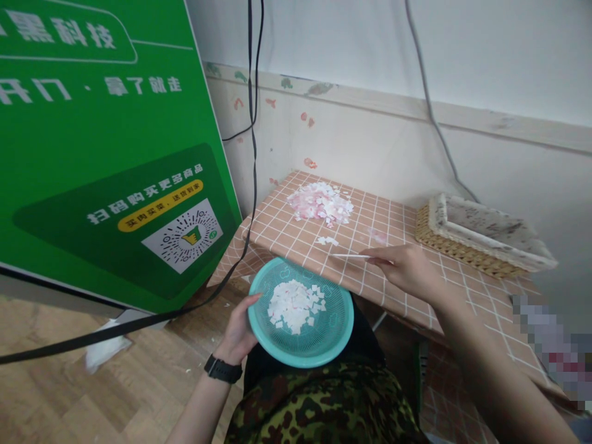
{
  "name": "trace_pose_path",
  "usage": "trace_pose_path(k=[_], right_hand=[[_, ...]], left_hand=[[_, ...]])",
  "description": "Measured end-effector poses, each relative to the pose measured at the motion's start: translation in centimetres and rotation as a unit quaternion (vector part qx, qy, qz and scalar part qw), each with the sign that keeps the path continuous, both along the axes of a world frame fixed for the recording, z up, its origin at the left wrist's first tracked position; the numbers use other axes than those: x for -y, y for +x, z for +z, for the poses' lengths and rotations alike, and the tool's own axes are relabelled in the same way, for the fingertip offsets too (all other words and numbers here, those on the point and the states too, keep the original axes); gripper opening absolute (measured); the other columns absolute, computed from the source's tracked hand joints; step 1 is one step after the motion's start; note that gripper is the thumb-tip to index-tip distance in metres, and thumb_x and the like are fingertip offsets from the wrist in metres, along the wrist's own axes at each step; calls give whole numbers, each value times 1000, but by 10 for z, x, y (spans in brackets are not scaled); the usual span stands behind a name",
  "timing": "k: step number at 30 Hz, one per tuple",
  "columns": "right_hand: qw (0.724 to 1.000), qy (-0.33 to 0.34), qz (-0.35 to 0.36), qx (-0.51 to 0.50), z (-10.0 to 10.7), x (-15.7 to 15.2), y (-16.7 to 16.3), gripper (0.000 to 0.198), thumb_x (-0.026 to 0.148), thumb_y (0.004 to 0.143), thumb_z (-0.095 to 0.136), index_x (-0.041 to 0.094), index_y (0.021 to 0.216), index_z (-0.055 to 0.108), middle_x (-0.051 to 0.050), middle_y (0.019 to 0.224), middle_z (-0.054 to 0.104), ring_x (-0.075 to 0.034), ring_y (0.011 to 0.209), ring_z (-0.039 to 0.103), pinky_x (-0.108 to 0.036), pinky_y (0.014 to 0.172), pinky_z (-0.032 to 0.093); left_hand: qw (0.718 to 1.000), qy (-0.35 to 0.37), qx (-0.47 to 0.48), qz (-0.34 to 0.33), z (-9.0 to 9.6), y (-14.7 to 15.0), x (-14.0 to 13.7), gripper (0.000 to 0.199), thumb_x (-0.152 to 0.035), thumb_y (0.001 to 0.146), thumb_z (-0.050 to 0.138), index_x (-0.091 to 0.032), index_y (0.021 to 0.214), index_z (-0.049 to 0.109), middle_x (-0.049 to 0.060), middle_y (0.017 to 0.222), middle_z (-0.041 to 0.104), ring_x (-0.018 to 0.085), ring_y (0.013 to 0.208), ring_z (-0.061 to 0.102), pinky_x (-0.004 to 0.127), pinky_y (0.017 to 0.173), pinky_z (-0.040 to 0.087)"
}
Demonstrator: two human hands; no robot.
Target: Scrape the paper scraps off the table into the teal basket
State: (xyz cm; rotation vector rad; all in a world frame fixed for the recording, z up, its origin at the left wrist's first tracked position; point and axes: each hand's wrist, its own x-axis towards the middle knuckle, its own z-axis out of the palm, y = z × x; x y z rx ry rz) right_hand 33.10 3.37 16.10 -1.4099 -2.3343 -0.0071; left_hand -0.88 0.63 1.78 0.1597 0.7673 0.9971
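My left hand (240, 330), a dark watch on its wrist, is closed on the left rim of a turquoise plastic colander (303, 359). Small white paper pieces (295, 306) are heaped inside it. The colander sits at the table's near edge, above my lap. Over the table, my right hand (401, 266) pinches a thin white strip (350, 256), which points left. Just beyond the strip's tip lie a few white paper bits (326, 241). Farther back rests a pile of white and pinkish paper pieces (321, 203).
A brown checked cloth covers the table (370, 216). At its right stands a lined wicker basket (472, 250). A tall green cabinet (111, 123) with printed signs is on the left. A black cable (254, 154) hangs in front of the wall and runs down across the left side.
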Motion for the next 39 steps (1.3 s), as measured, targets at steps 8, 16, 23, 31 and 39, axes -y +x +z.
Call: trace_pose_path(k=[8, 16, 23, 31, 39], right_hand=[[994, 75, -75, 17, -14, 30, -33, 29, 21, 88, 50, 20, 112, 65, -3, 78, 73, -15, 56, 65, -27, 52, 47], [996, 66, 29, 45, -50, 41, -68, 42, 9, 82, 49, 16, 122, 58, -7, 114, 67, -21, 99, 65, -34, 81, 54], [997, 70, -14, 21, -43, 52, -40, 39, 10, 85, 45, 19, 120, 61, -7, 107, 70, -19, 89, 68, -31, 71, 55], [989, 40, -114, -83, -21, 19, 3, 22, 24, 85, 55, 24, 99, 72, -4, 89, 74, -18, 71, 70, -27, 62, 52], [987, -134, -29, -83, -5, -22, 18, 21, 25, 83, 56, 22, 91, 74, -2, 77, 74, -17, 66, 66, -27, 61, 50]], left_hand=[[1000, -2, 4, 8, 1, 1, -1, 18, -18, 79, 59, -9, 89, 71, 12, 85, 76, 26, 76, 71, 41, 81, 54], [1000, -18, -7, 16, 5, 3, 0, 14, -16, 78, 59, -9, 82, 71, 11, 79, 76, 24, 70, 71, 39, 79, 55], [1000, -10, -16, 18, 2, -5, -2, 15, -17, 77, 60, -10, 86, 70, 10, 77, 75, 24, 69, 70, 38, 74, 56], [997, 1, -63, 41, -9, -29, -6, 20, -13, 73, 60, -7, 89, 69, 13, 78, 75, 28, 71, 71, 41, 72, 57], [998, 17, -50, 40, -9, -36, -8, 23, -12, 74, 59, -8, 93, 70, 14, 86, 76, 30, 82, 71, 44, 81, 55]])
